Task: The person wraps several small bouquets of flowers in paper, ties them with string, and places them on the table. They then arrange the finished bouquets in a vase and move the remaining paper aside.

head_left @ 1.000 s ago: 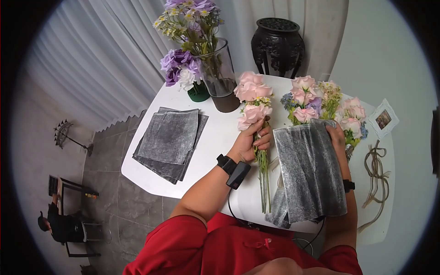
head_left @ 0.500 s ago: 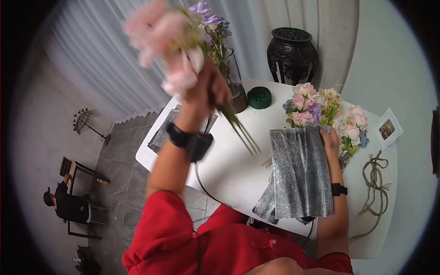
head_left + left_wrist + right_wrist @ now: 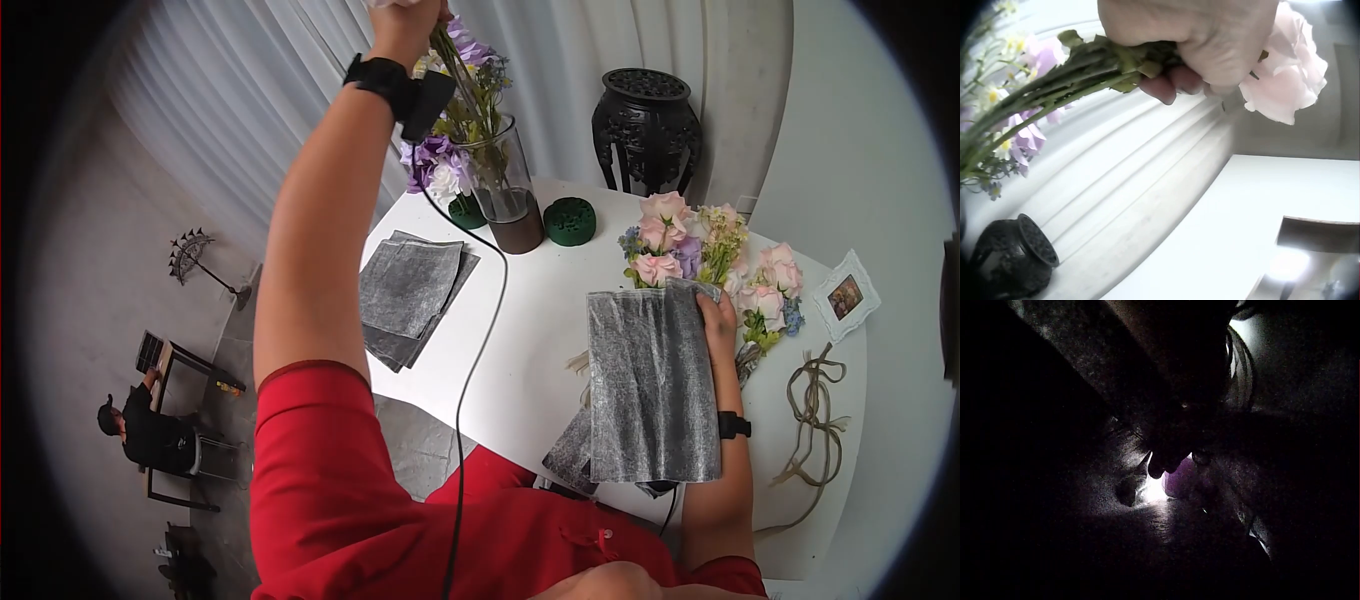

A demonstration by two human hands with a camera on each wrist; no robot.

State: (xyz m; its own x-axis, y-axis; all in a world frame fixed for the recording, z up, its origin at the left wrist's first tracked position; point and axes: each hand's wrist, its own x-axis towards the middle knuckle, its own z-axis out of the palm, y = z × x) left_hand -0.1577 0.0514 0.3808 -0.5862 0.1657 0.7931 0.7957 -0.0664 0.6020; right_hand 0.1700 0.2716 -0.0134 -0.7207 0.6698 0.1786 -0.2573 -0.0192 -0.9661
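At the top edge of the head view my left hand (image 3: pixel 408 32) is raised beside the glass vase (image 3: pixel 508 170). The left wrist view shows that hand (image 3: pixel 1191 37) curled round green stems (image 3: pixel 1054 87), a pink rose (image 3: pixel 1288 69) at its far side. My right hand (image 3: pixel 718 325) holds the upper right edge of a dark grey wrapping sheet (image 3: pixel 650 390), most fingers hidden behind it. Pink roses (image 3: pixel 665 222) with small mixed flowers lie just beyond the sheet. The right wrist view is almost wholly dark.
Grey sheets (image 3: pixel 412 290) lie on the white table (image 3: pixel 530 350) at left. A green foam block (image 3: pixel 569 221) stands by the vase. At right are a framed picture (image 3: pixel 845 297) and tangled cord (image 3: pixel 815 420). A black cable (image 3: pixel 478 350) hangs across the table.
My left hand has lifted the pink rose bunch from the table up and left, mostly beyond the head view's top edge. My right hand still holds the sheet.
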